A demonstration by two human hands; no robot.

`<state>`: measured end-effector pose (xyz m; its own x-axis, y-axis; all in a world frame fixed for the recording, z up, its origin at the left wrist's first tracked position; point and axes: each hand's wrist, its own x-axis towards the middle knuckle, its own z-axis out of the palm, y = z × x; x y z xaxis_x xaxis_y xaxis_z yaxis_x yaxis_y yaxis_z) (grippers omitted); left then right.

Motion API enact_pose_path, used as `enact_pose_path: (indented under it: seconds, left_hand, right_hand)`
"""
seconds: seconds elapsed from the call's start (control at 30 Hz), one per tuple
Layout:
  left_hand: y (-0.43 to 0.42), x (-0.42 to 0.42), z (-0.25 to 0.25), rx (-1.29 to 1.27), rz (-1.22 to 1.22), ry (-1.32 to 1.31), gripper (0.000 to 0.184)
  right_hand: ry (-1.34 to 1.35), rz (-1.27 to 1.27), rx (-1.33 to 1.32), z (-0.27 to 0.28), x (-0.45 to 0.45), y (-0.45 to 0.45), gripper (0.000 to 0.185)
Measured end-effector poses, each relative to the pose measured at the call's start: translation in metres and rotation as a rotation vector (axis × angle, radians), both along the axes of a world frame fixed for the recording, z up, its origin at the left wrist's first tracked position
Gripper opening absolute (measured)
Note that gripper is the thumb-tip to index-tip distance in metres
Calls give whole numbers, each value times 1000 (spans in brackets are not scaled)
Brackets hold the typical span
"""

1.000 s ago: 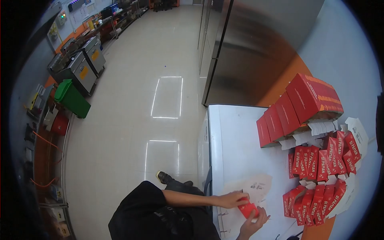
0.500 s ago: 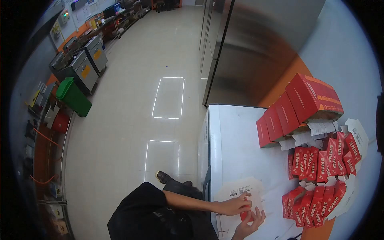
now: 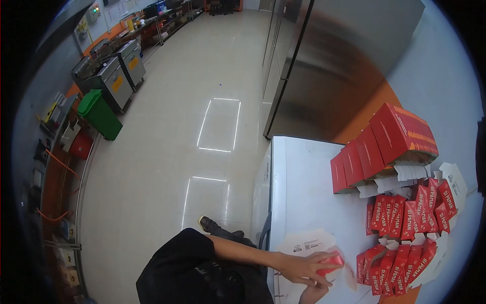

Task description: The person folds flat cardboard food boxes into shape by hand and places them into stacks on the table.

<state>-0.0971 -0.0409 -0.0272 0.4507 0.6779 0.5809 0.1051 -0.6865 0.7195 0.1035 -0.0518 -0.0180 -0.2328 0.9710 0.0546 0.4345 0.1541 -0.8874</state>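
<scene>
My left hand [image 3: 302,267] reaches in from the left with its fingers closed over a small red carton [image 3: 331,262]. My right hand [image 3: 315,293] comes up from the bottom edge, close below the left one; its fingers are mostly hidden or smeared by motion. Under both hands lies a white cardboard sheet [image 3: 320,237] with cut corners and black print, flat on the white tabletop [image 3: 309,195]. To the right, several red cartons [image 3: 389,268] lettered "SIPAMAN" stand in a tilted row on another white sheet.
A second group of red cartons [image 3: 412,212] sits farther back, behind it a stack of larger red boxes [image 3: 402,134] with white paper edges. A steel fridge [image 3: 334,66] rises beyond the table. Across the floor stand a green bin [image 3: 101,115] and metal units [image 3: 114,81].
The red carton now shows more above the sheet, under my left hand, which has moved slightly right. My right hand has drawn down behind the left. The whole view has shifted a little.
</scene>
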Motion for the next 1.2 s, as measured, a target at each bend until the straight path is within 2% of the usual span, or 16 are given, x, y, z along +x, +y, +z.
enact_pose_path:
  seconds: [0.03, 0.13, 0.2, 0.27, 0.3, 0.4, 0.5, 0.57, 0.67, 0.73, 0.83, 0.87, 0.9, 1.03, 1.13, 1.2]
  left_hand:
    - [-4, -1, -6, -33, -68, -25, 61]
    - [-16, -4, -18, -83, 17, -304, 74]
    - [-18, 2, -42, -156, 223, -228, 83]
    - [-22, 3, -55, -266, 385, -153, 84]
    - [-23, 2, -58, -332, 442, -116, 81]
    - [-14, 2, -93, -428, 576, 13, 69]
    - [-8, -14, -93, -724, 529, -51, 60]
    - [-6, -25, -93, -913, 421, -134, 59]
    - [-4, -31, -127, -1013, 285, -137, 65]
    - [-9, -35, -146, -997, 234, -10, 71]
    - [-14, -66, -72, -1284, 85, 25, 77]
    - [-10, -70, -70, -1217, 73, 69, 75]
    - [-6, -73, -67, -1150, 61, 112, 74]
    - [5, -80, -62, -884, 28, 267, 68]
    - [13, -78, -53, -749, -80, 142, 61]
    - [20, -65, -57, -488, 23, -47, 57]
  right_hand:
    - [121, -68, -28, 7, -5, 1, 40]
    - [484, -282, -112, 23, -23, 5, 46]
    - [939, -334, -94, 39, -36, 13, 55]
    - [1225, -311, -182, 77, -50, 14, 58]
    - [1210, -270, -199, 76, -48, 17, 52]
    - [601, -222, 97, 39, -45, 29, 39]
    - [128, 278, 223, 18, -55, 33, 92]
    - [-580, 443, 303, 8, -62, 22, 125]
    - [-787, 412, 315, -46, -60, 1, 114]
    - [-757, 393, 251, -84, -43, 2, 85]
    - [-453, 346, 47, -120, -8, 12, 45]
    - [-376, 283, 52, -89, -21, 4, 30]
    - [-325, 169, -50, -67, -31, 1, 30]
    - [-117, 200, -125, -47, -21, 12, 32]
    - [-337, 229, 13, -23, -12, 19, 30]
    - [-356, 228, 128, 4, -4, 20, 29]
